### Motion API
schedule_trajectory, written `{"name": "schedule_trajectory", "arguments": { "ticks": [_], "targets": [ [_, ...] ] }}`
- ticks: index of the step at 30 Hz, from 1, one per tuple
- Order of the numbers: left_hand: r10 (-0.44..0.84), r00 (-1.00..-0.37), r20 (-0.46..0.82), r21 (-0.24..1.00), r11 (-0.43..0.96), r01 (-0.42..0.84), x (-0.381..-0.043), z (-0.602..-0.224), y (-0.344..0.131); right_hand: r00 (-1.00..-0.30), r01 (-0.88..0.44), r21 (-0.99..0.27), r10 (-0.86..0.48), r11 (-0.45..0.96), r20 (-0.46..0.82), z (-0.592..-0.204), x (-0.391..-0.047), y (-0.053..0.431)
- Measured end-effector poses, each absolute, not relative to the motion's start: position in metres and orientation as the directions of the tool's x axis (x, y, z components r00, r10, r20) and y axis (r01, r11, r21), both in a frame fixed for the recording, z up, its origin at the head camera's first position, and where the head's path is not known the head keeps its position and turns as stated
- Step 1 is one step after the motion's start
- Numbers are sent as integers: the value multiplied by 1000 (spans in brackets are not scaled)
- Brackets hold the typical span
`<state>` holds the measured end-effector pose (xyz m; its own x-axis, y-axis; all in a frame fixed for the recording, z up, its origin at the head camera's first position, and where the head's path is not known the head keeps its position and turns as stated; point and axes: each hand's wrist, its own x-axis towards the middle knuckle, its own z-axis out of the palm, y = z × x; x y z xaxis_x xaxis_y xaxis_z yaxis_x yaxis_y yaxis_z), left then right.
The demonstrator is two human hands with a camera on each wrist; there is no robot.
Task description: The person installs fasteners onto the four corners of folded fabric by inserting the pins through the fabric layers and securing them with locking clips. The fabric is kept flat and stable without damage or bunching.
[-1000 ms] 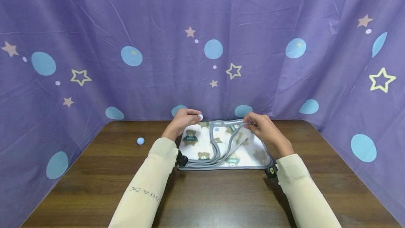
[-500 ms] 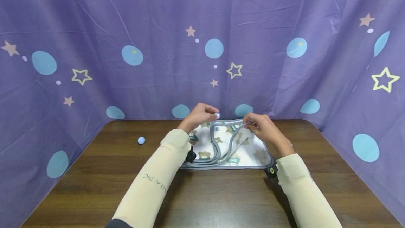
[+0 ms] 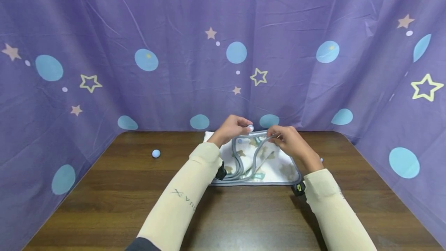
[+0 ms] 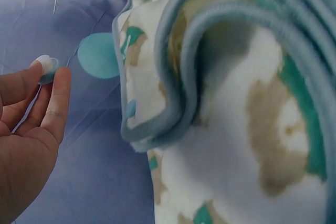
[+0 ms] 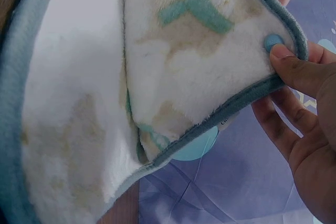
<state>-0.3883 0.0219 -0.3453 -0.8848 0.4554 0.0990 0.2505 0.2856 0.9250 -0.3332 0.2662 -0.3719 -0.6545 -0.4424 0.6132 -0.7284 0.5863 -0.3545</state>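
A white fleece blanket (image 3: 283, 167) with printed bears and grey-blue piping lies folded on the table. My left hand (image 3: 232, 128) is over its back part and pinches a small round white and light-blue piece (image 4: 48, 67) between thumb and fingertips. My right hand (image 3: 290, 140) grips a raised corner of the blanket. In the right wrist view, my thumb presses by a blue round button (image 5: 273, 42) at that corner, with fingers behind the fabric. Another blue button (image 4: 130, 108) sits on the blanket near a fold in the left wrist view.
A light-blue ball-like piece (image 3: 155, 153) lies on the brown wooden table (image 3: 139, 181), left of the blanket. A small pale thing (image 3: 321, 160) shows beside my right wrist. A purple curtain (image 3: 181, 88) with stars and dots hangs behind the table.
My left hand has moved right, over the blanket and towards my right hand, with the small round piece in its fingers. The right hand has stayed at the raised corner.
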Motion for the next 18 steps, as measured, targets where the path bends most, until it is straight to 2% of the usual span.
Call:
{"name": "schedule_trajectory", "arguments": {
  "ticks": [18],
  "targets": [
    [456, -882, 115, 921, 284, 267, -380, -354, 47, -665, -723, -365, -447, 586, 599, -371, -332, 264]
  ]
}}
